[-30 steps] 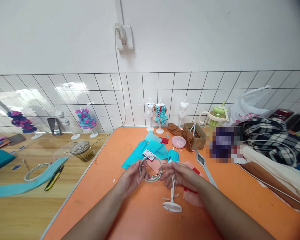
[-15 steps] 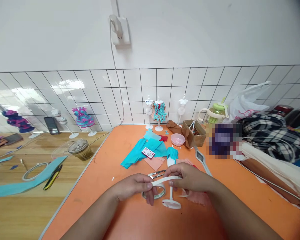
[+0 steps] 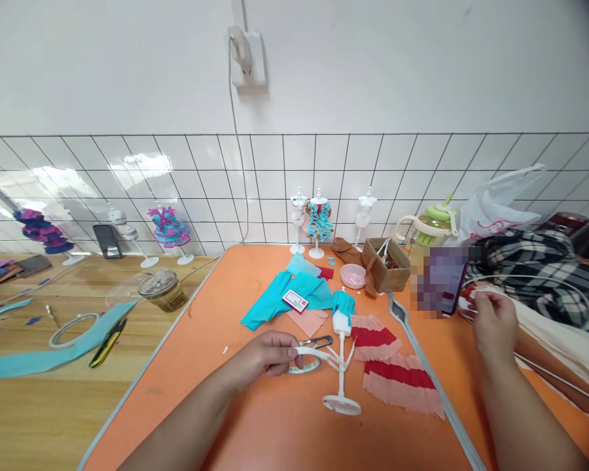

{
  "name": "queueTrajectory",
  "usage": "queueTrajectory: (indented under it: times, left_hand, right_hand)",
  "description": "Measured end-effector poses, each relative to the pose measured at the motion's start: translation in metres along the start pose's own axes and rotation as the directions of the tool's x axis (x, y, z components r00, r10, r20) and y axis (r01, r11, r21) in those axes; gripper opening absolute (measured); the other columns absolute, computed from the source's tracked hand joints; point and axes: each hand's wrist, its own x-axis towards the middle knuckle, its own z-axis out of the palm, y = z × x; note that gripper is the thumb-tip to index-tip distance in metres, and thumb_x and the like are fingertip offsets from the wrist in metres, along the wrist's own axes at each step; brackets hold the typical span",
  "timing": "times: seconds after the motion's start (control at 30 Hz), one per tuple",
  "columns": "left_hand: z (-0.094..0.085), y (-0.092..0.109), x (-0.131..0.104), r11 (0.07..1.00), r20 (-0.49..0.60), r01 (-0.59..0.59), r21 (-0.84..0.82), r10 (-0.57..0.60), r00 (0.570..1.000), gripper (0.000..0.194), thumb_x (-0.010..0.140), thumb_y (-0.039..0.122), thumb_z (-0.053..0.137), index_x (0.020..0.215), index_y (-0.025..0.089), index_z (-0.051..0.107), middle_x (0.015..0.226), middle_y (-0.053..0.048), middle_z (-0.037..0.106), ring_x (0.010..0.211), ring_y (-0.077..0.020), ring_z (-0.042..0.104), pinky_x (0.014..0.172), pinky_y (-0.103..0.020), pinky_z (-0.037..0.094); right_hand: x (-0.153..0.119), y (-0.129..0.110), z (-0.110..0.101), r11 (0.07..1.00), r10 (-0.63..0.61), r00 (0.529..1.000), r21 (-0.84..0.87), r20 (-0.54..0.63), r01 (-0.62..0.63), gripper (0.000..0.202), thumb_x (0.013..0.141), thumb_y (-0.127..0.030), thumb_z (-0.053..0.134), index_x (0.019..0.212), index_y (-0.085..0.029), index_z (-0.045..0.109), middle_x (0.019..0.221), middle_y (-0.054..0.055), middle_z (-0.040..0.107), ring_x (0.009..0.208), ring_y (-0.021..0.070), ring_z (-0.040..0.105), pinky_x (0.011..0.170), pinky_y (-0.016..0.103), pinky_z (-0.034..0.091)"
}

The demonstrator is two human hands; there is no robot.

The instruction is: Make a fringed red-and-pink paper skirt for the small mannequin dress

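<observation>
In the head view, your left hand (image 3: 269, 353) has its thumb and index finger pinched together on one end of a white strip (image 3: 314, 352); the other fingers curl loosely beneath. The strip bows away to the right of your fingertips and reaches the pole of the small dress form (image 3: 342, 320), where thin white ends stick out around it. A tape roll (image 3: 304, 367) shows just below and to the right of those fingers, partly behind the strip, and a pair of snips (image 3: 319, 341) lies just beyond them. Your left forearm comes up from the lower left, with the back of the hand facing up.

Your right hand (image 3: 495, 324) is well apart from the left, out to the right side. Its fingers are bent inward close together, near the phone (image 3: 455, 284), which is partly blurred; you cannot tell whether the fingertips pinch anything. That forearm rises from the lower right, the hand pointing away from you.

Between your hands, right of the dress form, lie two pink-and-red fabric pieces (image 3: 402, 384). Farther from your left fingertips, turquoise fabric (image 3: 269, 302) lies on the orange tabletop (image 3: 269, 432), with a white-and-red label card (image 3: 295, 301) on top.
</observation>
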Motion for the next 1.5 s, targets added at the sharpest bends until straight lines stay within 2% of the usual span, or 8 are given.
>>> queueTrajectory:
  times: [0.13,0.27,0.37,0.53,0.77,0.93,1.2,1.5]
  left_hand:
    - [0.011,0.001,-0.001,0.989,-0.056,-0.004,0.147,0.013,0.998,0.040,0.074,0.054,0.068,0.071,0.014,0.067,0.057,0.002,0.055,0.048,-0.0073,0.035,0.049,-0.023,0.022]
    - [0.020,-0.002,-0.003,0.968,-0.069,-0.088,0.234,0.107,0.992,0.037,0.081,0.050,0.061,0.069,0.015,0.060,0.055,0.001,0.055,0.053,-0.0117,0.047,0.055,-0.024,0.033]
    - [0.021,-0.006,-0.002,0.877,-0.139,-0.173,0.448,0.259,0.956,0.034,0.086,0.045,0.056,0.069,0.015,0.059,0.058,0.002,0.050,0.055,-0.0112,0.042,0.055,-0.024,0.030]
    - [0.018,-0.003,-0.003,0.745,-0.158,-0.188,0.640,0.367,0.917,0.027,0.089,0.037,0.053,0.075,0.017,0.065,0.059,0.001,0.050,0.056,-0.0129,0.039,0.056,-0.025,0.025]
    - [0.019,0.000,-0.007,0.569,-0.054,-0.285,0.771,0.505,0.861,0.014,0.086,0.026,0.059,0.085,0.022,0.072,0.065,-0.004,0.062,0.064,-0.0189,0.049,0.065,-0.029,0.028]
    - [0.024,0.001,-0.007,0.619,-0.088,-0.259,0.741,0.472,0.877,0.017,0.088,0.026,0.054,0.085,0.022,0.070,0.074,-0.006,0.066,0.070,-0.0204,0.053,0.067,-0.030,0.031]
    - [0.033,-0.010,0.002,0.623,-0.131,-0.232,0.747,0.480,0.867,0.016,0.085,0.031,0.061,0.074,0.023,0.071,0.067,-0.005,0.067,0.068,-0.0201,0.054,0.069,-0.030,0.032]
    - [0.040,-0.010,0.003,0.713,-0.214,-0.095,0.695,0.330,0.920,0.023,0.088,0.034,0.053,0.077,0.021,0.070,0.063,-0.001,0.061,0.056,-0.0140,0.046,0.054,-0.024,0.029]
  right_hand:
    - [-0.039,-0.048,0.028,0.987,0.092,0.941,0.098,0.326,-0.130,0.043,0.079,-0.064,0.057,0.076,-0.021,0.065,0.070,0.009,0.061,0.061,0.0215,0.057,0.061,0.040,0.048]
    - [-0.105,-0.111,0.066,0.981,-0.082,0.486,0.156,0.870,-0.114,0.047,0.093,-0.058,0.040,0.113,-0.026,0.067,0.116,0.011,0.066,0.107,0.0276,0.059,0.095,0.044,0.045]
    - [-0.141,-0.137,0.082,0.989,-0.138,0.362,0.147,0.922,0.001,0.041,0.093,-0.049,0.047,0.125,-0.027,0.060,0.122,0.009,0.064,0.112,0.0264,0.057,0.095,0.041,0.044]
    - [-0.152,-0.140,0.088,0.999,-0.032,0.441,0.024,0.897,0.023,0.032,0.087,-0.038,0.059,0.114,-0.023,0.066,0.106,0.007,0.070,0.080,0.0206,0.062,0.073,0.033,0.048]
    - [-0.147,-0.136,0.089,0.982,-0.001,0.315,0.060,0.949,-0.178,0.029,0.087,-0.045,0.058,0.087,-0.019,0.072,0.075,0.004,0.067,0.070,0.0180,0.058,0.062,0.027,0.042]
    - [-0.149,-0.140,0.091,0.976,-0.027,0.304,0.091,0.952,-0.199,0.017,0.082,-0.034,0.064,0.088,-0.021,0.074,0.088,0.005,0.070,0.083,0.0207,0.061,0.071,0.029,0.045]
    - [-0.157,-0.150,0.090,0.999,-0.028,0.244,0.018,0.969,0.046,0.009,0.081,-0.022,0.058,0.077,-0.020,0.066,0.065,-0.002,0.058,0.059,0.0115,0.049,0.051,0.022,0.032]
    - [-0.156,-0.155,0.089,0.921,-0.230,0.345,0.089,0.910,0.378,0.014,0.084,-0.016,0.053,0.077,-0.020,0.065,0.074,0.001,0.065,0.066,0.0140,0.054,0.057,0.024,0.032]
